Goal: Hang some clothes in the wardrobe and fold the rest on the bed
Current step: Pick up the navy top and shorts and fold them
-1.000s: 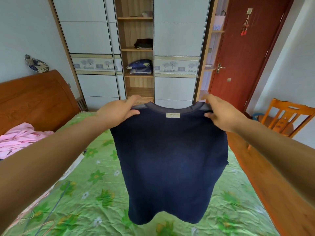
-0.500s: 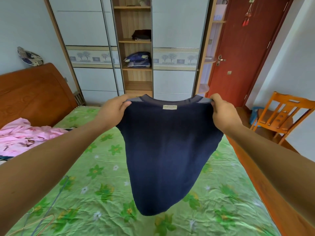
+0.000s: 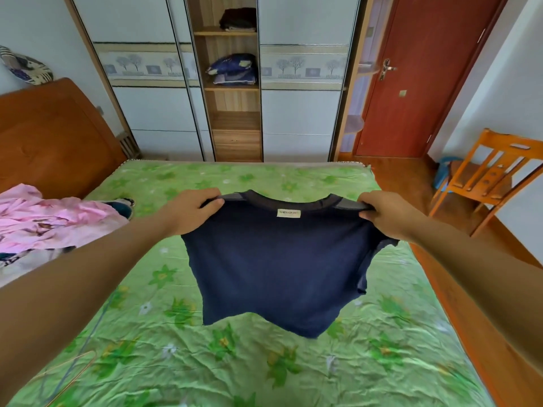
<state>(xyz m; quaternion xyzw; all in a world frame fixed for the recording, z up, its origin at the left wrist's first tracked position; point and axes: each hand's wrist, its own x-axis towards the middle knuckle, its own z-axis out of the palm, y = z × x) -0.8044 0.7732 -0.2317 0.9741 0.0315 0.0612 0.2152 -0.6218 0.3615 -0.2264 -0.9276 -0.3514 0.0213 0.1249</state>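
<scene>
A navy shirt [image 3: 279, 265] hangs in the air above the green flowered bed [image 3: 264, 362], stretched between two outstretched arms. The left hand [image 3: 191, 211] grips one shoulder, the right hand [image 3: 385, 214] the other. Pink clothes [image 3: 50, 221] lie by the headboard [image 3: 50, 136]; the wardrobe [image 3: 232, 77] stands open beyond.

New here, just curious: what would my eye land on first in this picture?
A navy T-shirt hangs mid-picture, held by its shoulders by the left hand and right hand above a green flowered bed. Behind stands a wardrobe with open shelves of folded clothes; a pink heap of clothes lies at the bed's left.
</scene>
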